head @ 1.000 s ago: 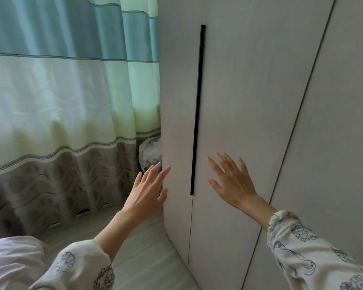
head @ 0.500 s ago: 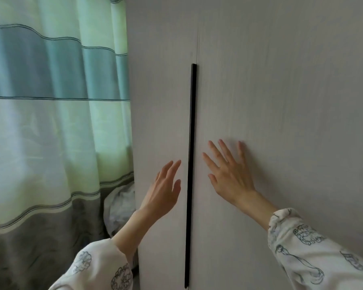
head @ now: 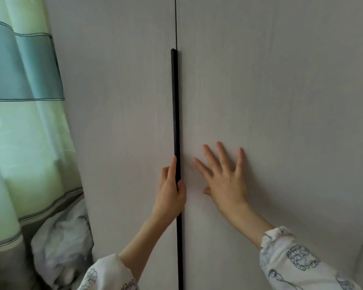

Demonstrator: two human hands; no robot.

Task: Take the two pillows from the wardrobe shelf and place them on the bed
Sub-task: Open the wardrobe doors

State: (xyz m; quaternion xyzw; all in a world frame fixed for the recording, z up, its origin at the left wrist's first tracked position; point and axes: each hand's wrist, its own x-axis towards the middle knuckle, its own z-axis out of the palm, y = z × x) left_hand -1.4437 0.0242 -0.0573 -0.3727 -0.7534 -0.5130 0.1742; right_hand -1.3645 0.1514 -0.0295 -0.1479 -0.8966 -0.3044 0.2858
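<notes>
A pale grey wardrobe fills the head view with both doors closed: the left door [head: 117, 114] and the right door [head: 281, 91]. A long black vertical handle [head: 175, 105] runs along the seam between them. My left hand [head: 171, 191] grips this handle, fingers curled around its edge and thumb on the right side. My right hand [head: 223, 176] lies flat on the right door with its fingers spread. The pillows, the shelf and the bed are hidden.
A striped green, teal and grey curtain [head: 21, 122] hangs at the left of the wardrobe. A crumpled whitish plastic bag [head: 61, 243] lies at the curtain's foot, against the wardrobe's side.
I have come closer to the wardrobe. My left hand, open in the air before, has closed on the black handle. My right hand has settled flat on the right door.
</notes>
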